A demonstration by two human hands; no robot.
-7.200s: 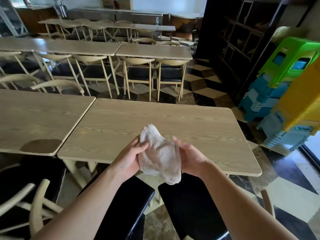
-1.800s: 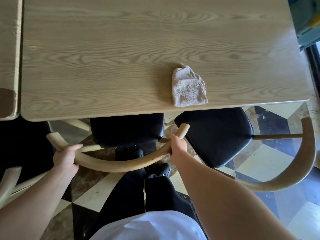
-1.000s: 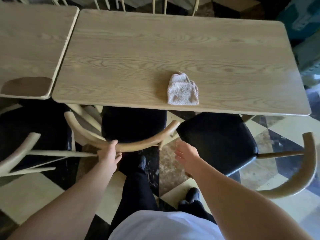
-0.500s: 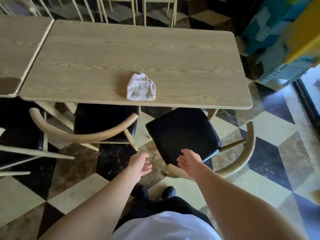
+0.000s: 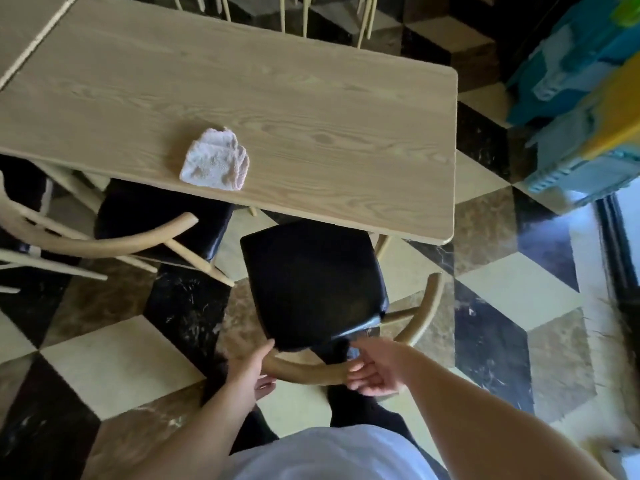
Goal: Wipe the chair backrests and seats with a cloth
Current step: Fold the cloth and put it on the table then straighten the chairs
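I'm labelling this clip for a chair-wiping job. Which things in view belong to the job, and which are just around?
Job:
cloth on the table
right chair, both hands at its backrest
left chair
left hand
right hand

Just around:
stacked plastic stools
far chair legs

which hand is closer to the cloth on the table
Left. The left hand grips the chair's curved backrest more directly below the cloth; the right hand holds it farther right.

no readable text, labels or signs
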